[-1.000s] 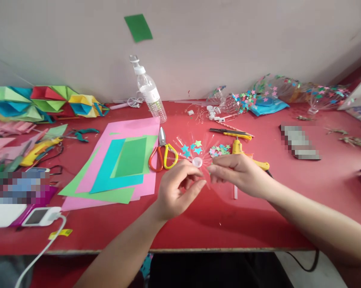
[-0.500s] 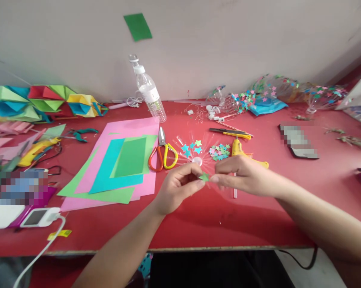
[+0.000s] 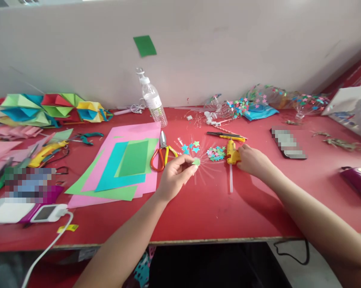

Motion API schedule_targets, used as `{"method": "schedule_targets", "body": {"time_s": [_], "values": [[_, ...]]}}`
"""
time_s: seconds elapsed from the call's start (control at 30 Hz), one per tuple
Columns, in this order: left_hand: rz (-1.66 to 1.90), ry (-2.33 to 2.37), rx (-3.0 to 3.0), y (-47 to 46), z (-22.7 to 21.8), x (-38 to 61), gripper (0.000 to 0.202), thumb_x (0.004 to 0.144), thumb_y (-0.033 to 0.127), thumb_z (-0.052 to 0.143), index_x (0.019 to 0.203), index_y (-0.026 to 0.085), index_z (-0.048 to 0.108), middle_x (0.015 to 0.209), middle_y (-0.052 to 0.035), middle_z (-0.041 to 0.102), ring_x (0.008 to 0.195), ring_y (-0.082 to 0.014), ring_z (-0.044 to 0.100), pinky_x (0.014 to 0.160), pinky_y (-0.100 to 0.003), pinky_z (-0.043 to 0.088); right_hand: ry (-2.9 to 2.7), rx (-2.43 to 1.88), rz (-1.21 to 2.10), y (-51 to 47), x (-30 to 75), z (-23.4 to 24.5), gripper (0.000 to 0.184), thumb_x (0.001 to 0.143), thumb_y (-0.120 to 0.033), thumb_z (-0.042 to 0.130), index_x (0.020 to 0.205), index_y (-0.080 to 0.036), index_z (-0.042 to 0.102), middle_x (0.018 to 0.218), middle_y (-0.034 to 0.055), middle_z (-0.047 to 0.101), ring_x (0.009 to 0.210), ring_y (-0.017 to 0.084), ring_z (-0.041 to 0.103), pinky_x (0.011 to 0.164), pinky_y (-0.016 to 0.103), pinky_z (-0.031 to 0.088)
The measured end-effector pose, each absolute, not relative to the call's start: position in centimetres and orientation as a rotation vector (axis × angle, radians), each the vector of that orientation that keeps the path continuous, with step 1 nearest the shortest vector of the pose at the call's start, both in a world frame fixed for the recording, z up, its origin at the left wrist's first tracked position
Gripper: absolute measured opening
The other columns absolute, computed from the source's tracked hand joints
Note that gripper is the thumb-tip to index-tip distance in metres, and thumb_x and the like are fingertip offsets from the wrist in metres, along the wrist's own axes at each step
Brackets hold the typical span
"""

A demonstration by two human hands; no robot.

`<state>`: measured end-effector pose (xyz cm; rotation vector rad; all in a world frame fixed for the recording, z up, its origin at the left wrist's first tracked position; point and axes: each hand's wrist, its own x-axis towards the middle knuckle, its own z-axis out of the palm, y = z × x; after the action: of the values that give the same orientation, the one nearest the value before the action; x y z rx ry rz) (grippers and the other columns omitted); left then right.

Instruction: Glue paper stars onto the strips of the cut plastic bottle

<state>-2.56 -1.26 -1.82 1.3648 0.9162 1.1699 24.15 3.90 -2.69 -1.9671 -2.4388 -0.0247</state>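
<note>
My left hand (image 3: 177, 176) pinches a small green paper star (image 3: 196, 161) between thumb and fingertips. Beneath and beyond it, clear plastic strips (image 3: 209, 173) fan out on the table, with several blue and green stars (image 3: 195, 150) on their far side. At the right, my right hand (image 3: 254, 161) has its fingers closed round the handle of a yellow glue gun (image 3: 232, 153), which lies on the table. A clear glue stick (image 3: 231, 182) pokes out of its back end toward me. Between the strips and the glue gun sits a pile of mixed paper stars (image 3: 216, 153).
Red-and-yellow-handled pliers (image 3: 163, 154) lie beside stacked coloured paper sheets (image 3: 108, 172). Behind stands a plastic bottle (image 3: 153, 102). A utility knife (image 3: 227, 136) rests beyond the glue gun, a phone (image 3: 288, 143) farther right. Star-tipped plastic pieces (image 3: 239, 107) line the wall.
My right hand has left the green star, moved right and closed on the glue gun. My left hand keeps the star. The view has tilted up slightly and shifted.
</note>
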Motion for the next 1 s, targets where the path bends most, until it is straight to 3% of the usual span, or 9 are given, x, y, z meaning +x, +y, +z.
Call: {"method": "schedule_targets", "body": {"time_s": [0.13,0.23,0.4,0.53,0.7,1.0], "values": [[1.263,0.995,1.409,-1.5,-1.5,-2.5,0.011,0.082,0.031,0.066,0.079,0.02,0.062,0.059,0.005,0.051,0.041,-0.0048,0.036,0.039,-0.021,0.029,-2.089,-1.819,0.049,3.8,24.7,0.2,0.025,0.075,-0.023,0.059,0.098,-0.015,0.058,0.094,0.01,0.064,0.077,0.019,0.061,0.061,0.029,0.044],[1.338,1.084,1.399,-1.6,-1.5,-2.5,0.016,0.079,0.035,0.069,0.079,0.021,0.063,0.056,0.0053,0.049,0.041,-0.0058,0.035,0.038,-0.021,0.029,-1.799,-1.486,0.421,2.3,23.6,2.0,0.023,0.076,-0.035,0.063,0.093,-0.02,0.059,0.079,0.0019,0.062,0.065,0.015,0.056,0.057,0.028,0.043],[1.404,1.2,1.426,-1.5,-1.5,-2.5,0.017,0.076,0.036,0.071,0.077,0.021,0.064,0.06,0.0032,0.055,0.049,-0.0096,0.045,0.046,-0.023,0.037,-1.891,-1.046,0.77,-1.4,20.0,0.9,0.024,0.083,-0.045,0.063,0.094,-0.023,0.062,0.084,0.0032,0.064,0.065,0.014,0.057,0.059,0.03,0.048],[1.421,1.261,1.467,-1.3,-1.5,-2.6,0.014,0.077,0.032,0.068,0.074,0.02,0.062,0.063,0.0024,0.058,0.056,-0.0113,0.051,0.054,-0.023,0.043,-2.051,-0.823,0.717,-2.8,19.0,-1.0,0.029,0.09,-0.049,0.054,0.089,-0.021,0.061,0.081,0.0056,0.063,0.067,0.016,0.059,0.06,0.032,0.05],[1.418,1.28,1.527,-1.3,-1.9,-2.7,0.012,0.079,0.032,0.069,0.078,0.021,0.065,0.066,0.0016,0.059,0.058,-0.0119,0.05,0.054,-0.024,0.042,-2.113,-0.78,0.615,-2.6,19.2,-1.4,0.029,0.093,-0.047,0.05,0.088,-0.021,0.06,0.078,0.006,0.064,0.074,0.019,0.061,0.065,0.034,0.051],[1.42,1.274,1.648,-1.8,-2.1,-2.7,0.01,0.082,0.03,0.068,0.08,0.02,0.068,0.068,0.0012,0.062,0.059,-0.0111,0.051,0.057,-0.023,0.044,-2.103,-0.807,0.557,-2.7,19.0,-1.3,0.029,0.093,-0.044,0.049,0.074,-0.023,0.054,0.063,0.0001,0.057,0.056,0.015,0.054,0.052,0.029,0.045]]}}
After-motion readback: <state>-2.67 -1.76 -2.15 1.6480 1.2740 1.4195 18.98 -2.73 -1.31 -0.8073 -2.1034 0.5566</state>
